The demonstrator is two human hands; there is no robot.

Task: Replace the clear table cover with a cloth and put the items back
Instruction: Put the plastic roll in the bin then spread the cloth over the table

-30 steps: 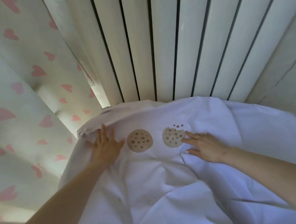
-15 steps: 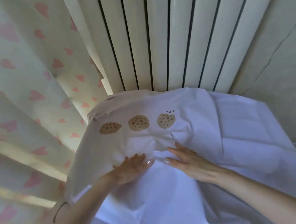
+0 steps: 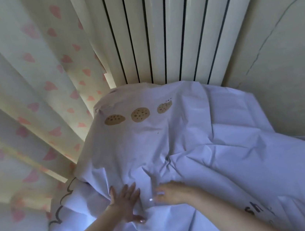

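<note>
cloth-spreading step, i judge: left hand (image 3: pixel 126 203) and right hand (image 3: pixel 172 193) press flat, fingers (image 3: pixel 130 191) spread holding nothing, on crumpled cloth (image 3: pixel 188 130) covering the surface, near edge; next, sweep creases outward.

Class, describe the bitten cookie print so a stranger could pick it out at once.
Find the pale cloth below the ribbed panel. Near its far edge sit three cookie prints. The bitten cookie print is rightmost, the only one with crumbs.

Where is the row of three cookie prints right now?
In the head view, the cookie prints sit near the far edge of the cloth, just below the radiator and right of the heart-patterned curtain.
</note>
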